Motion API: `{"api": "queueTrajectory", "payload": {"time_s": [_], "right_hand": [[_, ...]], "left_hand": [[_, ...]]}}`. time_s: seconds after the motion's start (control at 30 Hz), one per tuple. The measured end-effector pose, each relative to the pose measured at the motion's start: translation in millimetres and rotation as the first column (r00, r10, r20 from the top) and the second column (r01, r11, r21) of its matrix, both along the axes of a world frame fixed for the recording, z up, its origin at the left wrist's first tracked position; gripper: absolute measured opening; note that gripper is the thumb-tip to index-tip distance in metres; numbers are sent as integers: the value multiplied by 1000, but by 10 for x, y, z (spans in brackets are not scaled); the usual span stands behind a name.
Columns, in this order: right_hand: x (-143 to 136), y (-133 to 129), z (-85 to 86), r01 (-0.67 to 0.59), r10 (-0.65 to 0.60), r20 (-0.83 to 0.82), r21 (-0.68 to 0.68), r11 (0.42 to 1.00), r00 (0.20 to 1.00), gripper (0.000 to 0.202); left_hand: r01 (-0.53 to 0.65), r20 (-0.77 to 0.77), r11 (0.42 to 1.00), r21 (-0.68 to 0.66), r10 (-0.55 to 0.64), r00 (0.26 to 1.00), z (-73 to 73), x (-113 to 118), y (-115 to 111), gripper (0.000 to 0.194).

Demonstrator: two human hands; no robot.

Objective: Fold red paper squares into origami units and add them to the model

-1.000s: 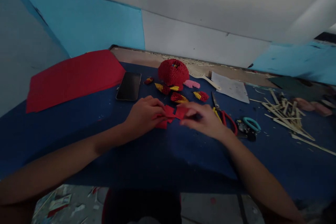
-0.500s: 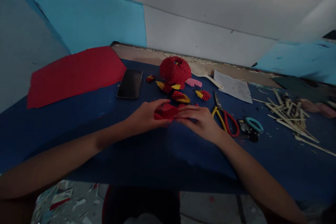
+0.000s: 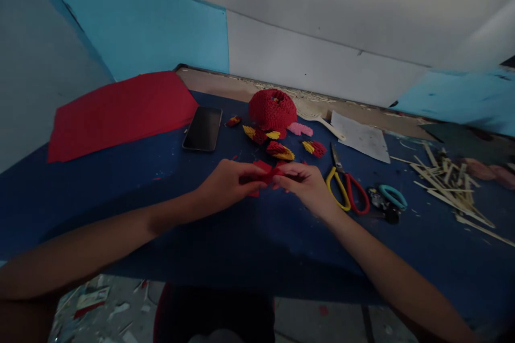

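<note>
Between my two hands is a small piece of red paper (image 3: 270,173), partly covered by the fingers. My left hand (image 3: 233,182) pinches its left side between thumb and fingers. On the right side, my right hand (image 3: 303,185) grips it with bent fingers. More red paper pieces (image 3: 261,165) lie on the table just behind and under the fingers. Beyond them sit red and yellow folded-paper pieces (image 3: 280,150), a pink folded piece (image 3: 300,128) and a round red folded-paper body (image 3: 272,110) with an opening on top.
A red sheet stack (image 3: 124,112) and a phone (image 3: 202,128) lie to the left. To the right are scissors (image 3: 348,187) with yellow and red handles, a teal ring (image 3: 393,197), white paper (image 3: 360,136), a pale brush-like tool (image 3: 328,126) and loose sticks (image 3: 450,185).
My fingers have drawn closer together around the red paper, which now looks narrower and more folded. The whole view has shifted slightly.
</note>
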State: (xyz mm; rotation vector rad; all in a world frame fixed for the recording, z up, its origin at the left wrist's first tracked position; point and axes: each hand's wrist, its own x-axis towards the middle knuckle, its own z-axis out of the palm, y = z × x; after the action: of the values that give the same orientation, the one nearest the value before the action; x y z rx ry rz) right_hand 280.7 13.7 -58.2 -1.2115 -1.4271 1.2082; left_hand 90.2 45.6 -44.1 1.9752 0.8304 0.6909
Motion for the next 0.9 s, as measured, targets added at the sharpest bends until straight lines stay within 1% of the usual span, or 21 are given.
{"api": "queueTrajectory", "payload": {"time_s": [0.13,0.3,0.33,0.47,0.57,0.67,0.77,0.83,0.9], "right_hand": [[-6,-9,-18,19,-19,-10,17,1000,1000,13],[-24,-6,-28,55,-55,-27,11,998,998,14],[-31,-5,-23,67,-67,-25,10,998,997,14],[-66,-10,19,148,-146,-61,28,989,987,11],[-86,-34,50,174,-169,-91,50,984,981,8],[-91,-73,47,164,-162,-27,152,975,987,7],[-85,-103,12,136,-159,67,272,953,985,5],[-82,-109,-11,99,-133,95,301,948,987,6],[-78,-104,-21,51,-89,118,296,954,989,9]], "left_hand": [[10,-14,999,-41,-10,1000,4,10,-24,20],[33,-24,999,26,-32,999,-8,9,-32,19],[42,-17,999,17,-42,999,-13,9,-31,20],[60,31,994,-94,-58,998,-26,12,-29,21],[53,48,991,-122,-47,998,-21,19,-39,20],[47,32,991,-123,-43,999,-18,32,-56,18],[70,-44,993,-96,-75,996,-27,40,-65,19],[102,-94,991,-84,-110,989,-32,40,-66,21],[117,-113,990,-83,-126,986,-28,38,-65,20]]}}
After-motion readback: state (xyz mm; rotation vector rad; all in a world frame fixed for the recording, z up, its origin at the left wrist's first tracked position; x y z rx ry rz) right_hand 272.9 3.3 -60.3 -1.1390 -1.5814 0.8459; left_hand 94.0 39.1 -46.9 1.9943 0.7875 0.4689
